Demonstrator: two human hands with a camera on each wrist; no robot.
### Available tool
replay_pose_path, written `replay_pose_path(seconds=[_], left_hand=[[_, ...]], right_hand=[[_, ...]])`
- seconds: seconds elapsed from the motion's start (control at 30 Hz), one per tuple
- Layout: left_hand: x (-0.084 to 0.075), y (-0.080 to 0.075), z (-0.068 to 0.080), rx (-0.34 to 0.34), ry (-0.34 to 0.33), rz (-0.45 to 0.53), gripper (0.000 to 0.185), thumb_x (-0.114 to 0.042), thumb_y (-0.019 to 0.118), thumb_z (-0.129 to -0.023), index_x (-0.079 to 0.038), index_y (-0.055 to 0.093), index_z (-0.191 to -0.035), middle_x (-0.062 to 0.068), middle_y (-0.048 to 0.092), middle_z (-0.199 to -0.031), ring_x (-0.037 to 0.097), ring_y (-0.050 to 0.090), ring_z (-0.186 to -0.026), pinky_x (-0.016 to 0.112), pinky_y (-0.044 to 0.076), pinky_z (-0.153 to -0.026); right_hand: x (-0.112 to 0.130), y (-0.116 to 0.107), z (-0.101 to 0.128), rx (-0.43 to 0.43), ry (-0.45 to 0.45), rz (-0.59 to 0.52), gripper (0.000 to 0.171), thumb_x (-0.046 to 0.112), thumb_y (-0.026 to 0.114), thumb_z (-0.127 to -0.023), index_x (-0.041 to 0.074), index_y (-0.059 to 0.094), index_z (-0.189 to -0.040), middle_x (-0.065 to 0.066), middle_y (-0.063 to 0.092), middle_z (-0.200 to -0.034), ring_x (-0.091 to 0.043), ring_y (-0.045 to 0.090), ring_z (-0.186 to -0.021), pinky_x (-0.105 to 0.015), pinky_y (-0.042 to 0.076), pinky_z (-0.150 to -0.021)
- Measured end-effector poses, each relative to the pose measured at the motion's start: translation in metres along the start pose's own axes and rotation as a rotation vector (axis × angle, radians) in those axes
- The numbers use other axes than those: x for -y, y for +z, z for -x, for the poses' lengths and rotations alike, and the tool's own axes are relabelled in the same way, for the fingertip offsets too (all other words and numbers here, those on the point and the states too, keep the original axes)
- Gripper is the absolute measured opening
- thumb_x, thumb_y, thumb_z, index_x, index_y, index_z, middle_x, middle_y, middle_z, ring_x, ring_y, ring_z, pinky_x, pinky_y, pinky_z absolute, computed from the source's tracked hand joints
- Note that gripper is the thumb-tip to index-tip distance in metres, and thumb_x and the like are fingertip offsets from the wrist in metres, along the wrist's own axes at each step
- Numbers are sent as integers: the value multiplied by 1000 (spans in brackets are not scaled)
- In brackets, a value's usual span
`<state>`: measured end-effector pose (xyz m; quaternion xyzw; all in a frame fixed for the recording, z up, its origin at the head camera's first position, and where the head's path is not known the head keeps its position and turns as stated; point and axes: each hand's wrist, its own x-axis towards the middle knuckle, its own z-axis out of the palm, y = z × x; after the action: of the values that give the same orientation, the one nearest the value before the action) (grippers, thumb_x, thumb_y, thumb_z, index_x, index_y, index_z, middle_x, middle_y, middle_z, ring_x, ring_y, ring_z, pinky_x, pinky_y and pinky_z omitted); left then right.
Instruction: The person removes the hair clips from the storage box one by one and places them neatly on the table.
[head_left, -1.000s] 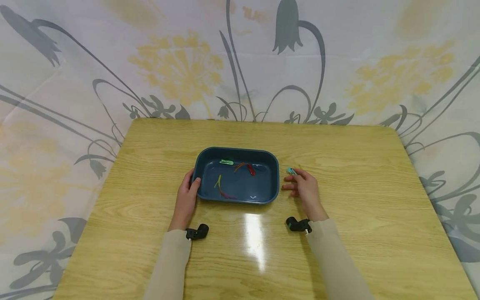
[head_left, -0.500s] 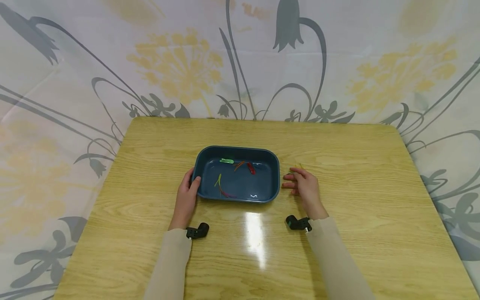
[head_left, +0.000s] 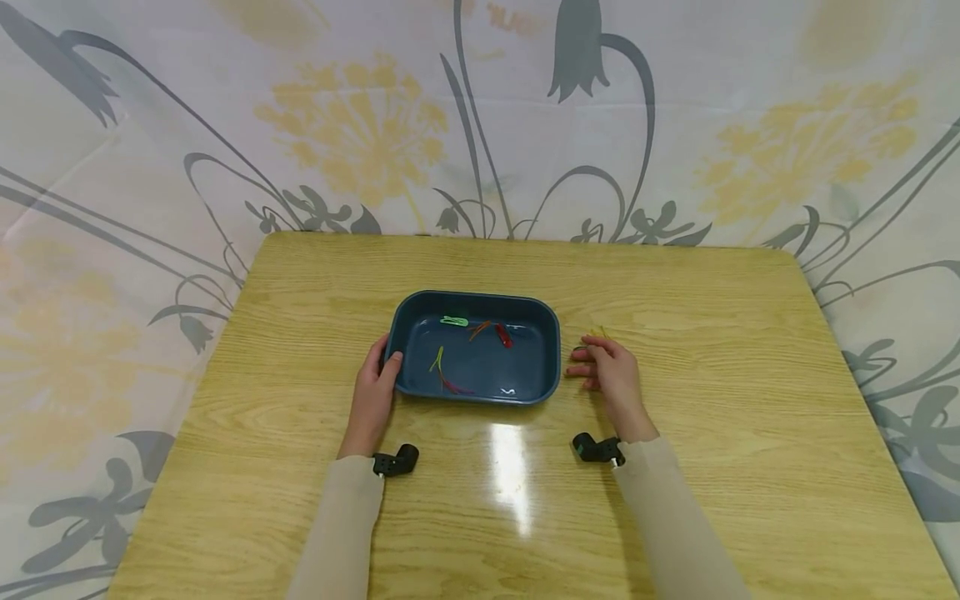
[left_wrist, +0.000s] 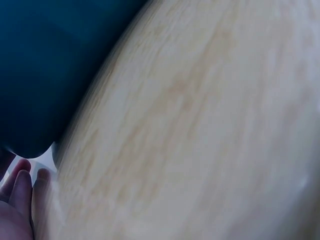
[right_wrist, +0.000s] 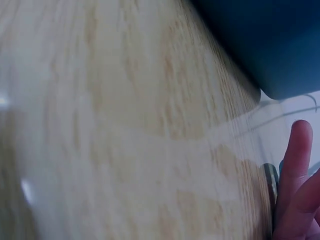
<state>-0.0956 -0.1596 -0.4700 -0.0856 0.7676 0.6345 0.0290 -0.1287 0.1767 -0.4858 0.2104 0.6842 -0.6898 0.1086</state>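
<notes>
A dark blue tray (head_left: 547, 367) sits mid-table and holds several small coloured clips, among them a green clip (head_left: 453, 321) and a red clip (head_left: 502, 336). My left hand (head_left: 373, 387) grips the tray's left rim, thumb hooked over the edge; the left wrist view shows the tray wall (left_wrist: 50, 65) and my fingertips (left_wrist: 20, 192). My right hand (head_left: 609, 372) lies on the table just right of the tray. Its fingers cover a small teal clip (head_left: 581, 347), which shows beside one straight finger (right_wrist: 295, 160) in the right wrist view.
The wooden table (head_left: 712, 400) has rounded corners, and a flower-patterned cloth (head_left: 480, 125) hangs behind it. A thin yellow piece (head_left: 600, 332) lies just beyond my right fingers. Black wrist cameras (head_left: 395, 461) sit on both sleeves.
My right hand has slid slightly forward and left over the teal clip, which lay plainly visible at the fingertips before. The left hand and the tray have stayed put.
</notes>
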Motion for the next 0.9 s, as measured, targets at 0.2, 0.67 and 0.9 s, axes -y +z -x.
replay_pose_path(seconds=[0.2,0.67,0.9], left_hand=[[1,0,-2,8,6,24,45,-25,43,-98,-14,36,-141,5,36,-144,18,32,-133,37,26,-110],[26,2,-14,-32,13,4,45,-31,45,-97,-24,35,-141,-2,36,-144,13,34,-132,35,28,-109],[4,0,-3,4,-8,12,46,-26,42,-98,-16,33,-143,3,32,-147,17,29,-135,36,24,-111]], right_hand=[[-2,1,2,-1,-43,-15,36,21,40,-99,3,49,-128,4,64,-83,-7,65,-64,-19,46,-51],[5,12,16,-53,-226,-104,29,17,48,-96,3,55,-121,2,62,-77,-9,59,-62,-21,45,-50],[19,24,27,2,-330,-28,31,20,49,-96,3,55,-121,-1,62,-81,-13,60,-66,-25,49,-54]])
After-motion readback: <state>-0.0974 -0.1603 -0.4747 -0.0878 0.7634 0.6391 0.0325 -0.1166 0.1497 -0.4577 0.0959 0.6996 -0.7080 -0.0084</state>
